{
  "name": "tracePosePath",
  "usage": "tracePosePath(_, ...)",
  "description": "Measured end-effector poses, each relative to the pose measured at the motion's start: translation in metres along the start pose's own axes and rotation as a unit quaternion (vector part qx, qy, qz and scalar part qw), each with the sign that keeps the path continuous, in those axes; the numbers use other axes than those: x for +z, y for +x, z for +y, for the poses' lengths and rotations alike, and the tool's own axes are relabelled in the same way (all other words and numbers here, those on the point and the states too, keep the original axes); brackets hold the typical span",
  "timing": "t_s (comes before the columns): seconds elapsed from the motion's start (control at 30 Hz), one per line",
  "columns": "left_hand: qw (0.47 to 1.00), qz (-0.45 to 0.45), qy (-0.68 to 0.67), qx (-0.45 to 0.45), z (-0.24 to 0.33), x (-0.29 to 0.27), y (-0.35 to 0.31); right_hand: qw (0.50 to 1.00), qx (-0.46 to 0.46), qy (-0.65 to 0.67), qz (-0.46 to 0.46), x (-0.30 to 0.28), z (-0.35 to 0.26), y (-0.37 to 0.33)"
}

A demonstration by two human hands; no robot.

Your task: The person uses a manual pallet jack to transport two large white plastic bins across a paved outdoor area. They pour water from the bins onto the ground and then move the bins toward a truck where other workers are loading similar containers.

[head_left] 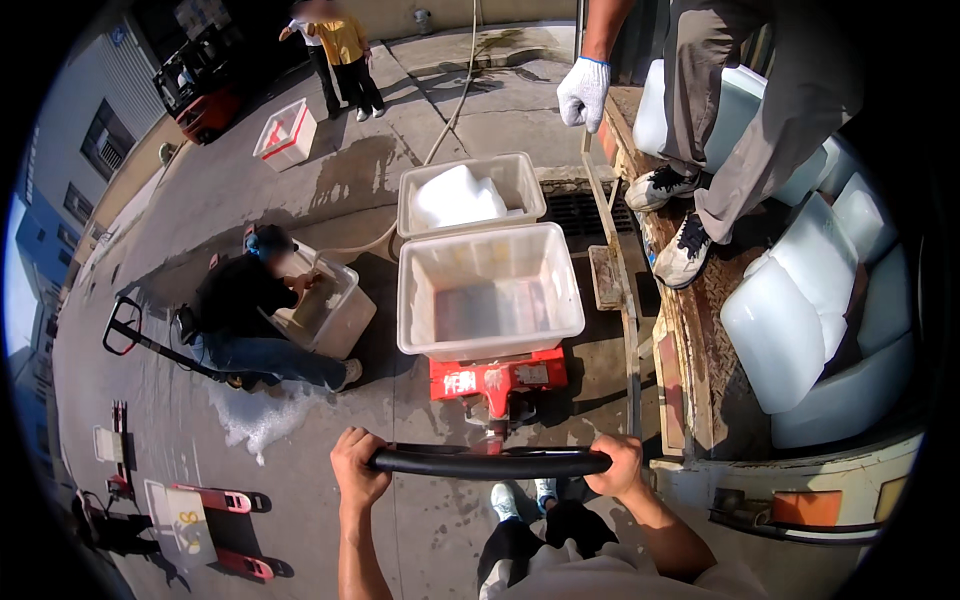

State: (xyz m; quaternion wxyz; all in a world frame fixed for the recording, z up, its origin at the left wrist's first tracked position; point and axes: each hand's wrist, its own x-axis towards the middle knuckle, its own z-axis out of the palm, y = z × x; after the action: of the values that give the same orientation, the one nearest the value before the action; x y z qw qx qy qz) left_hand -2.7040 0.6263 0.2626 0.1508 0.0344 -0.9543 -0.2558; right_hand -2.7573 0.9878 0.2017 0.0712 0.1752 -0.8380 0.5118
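Both my hands grip the black handle (490, 461) of a red pallet jack (500, 377) in front of me. My left hand (360, 468) is wrapped round its left end, and my right hand (616, 465) is closed round the right end. A white plastic tub (490, 342) rides on the jack, with a little cloudy water or wet bottom showing inside. Directly behind it stands a second tub (470, 227) holding a white block of ice (460, 196).
At right, a person in a white glove (584, 93) stands on a truck bed among large ice blocks (775, 330), holding a long bar (622, 270). Someone crouches over another tub (345, 310) at left. Farther off are a red-striped tub (286, 135), two people, a forklift (203, 110) and another pallet jack (230, 500).
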Motion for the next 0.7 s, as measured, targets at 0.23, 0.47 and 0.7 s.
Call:
tracePosePath(0.23,0.999,0.008,0.01,0.035,0.004,0.001,0.005,0.999,-0.006,-0.036,-0.008,-0.006,-0.004,0.001)
tracePosePath(0.47,0.999,0.02,-0.008,0.035,0.008,0.006,0.004,0.998,0.011,-0.051,-0.038,-0.017,-0.005,0.003)
tracePosePath(0.7,0.999,-0.035,0.007,0.017,0.007,-0.023,-0.066,0.992,0.032,-0.059,-0.103,-0.016,-0.041,-0.049)
